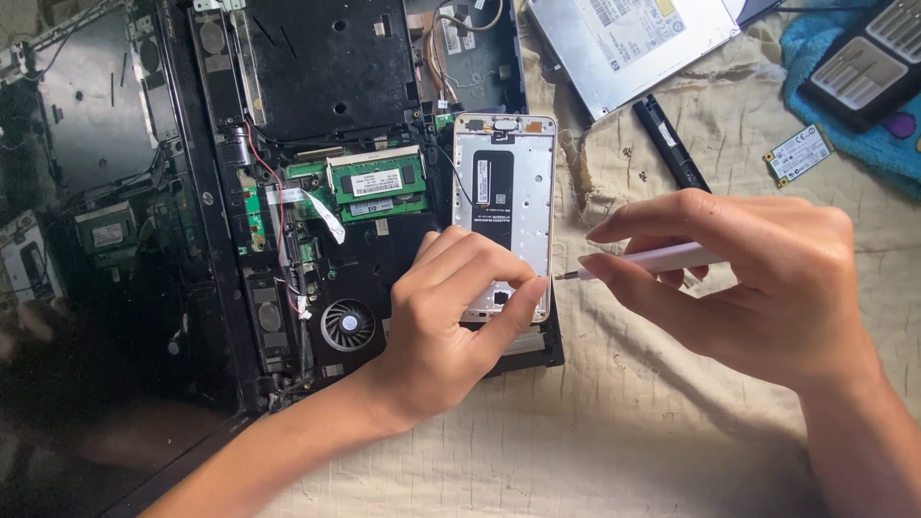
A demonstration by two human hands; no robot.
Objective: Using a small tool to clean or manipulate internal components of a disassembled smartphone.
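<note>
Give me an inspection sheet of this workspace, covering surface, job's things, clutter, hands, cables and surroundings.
Surface: wrinkled cream cloth covering the work area.
Job's things: opened phone frame lying on an opened black laptop chassis; white screwdriver, tip at the frame's lower right edge.
Clutter: silver optical drive, black stick-shaped part, small green circuit card, bit case on a blue towel.
Hands: left hand grips the frame's lower end; right hand holds the screwdriver.
Cables: red and black wires and a white ribbon cable inside the chassis.
Surroundings: nothing seen.
</note>
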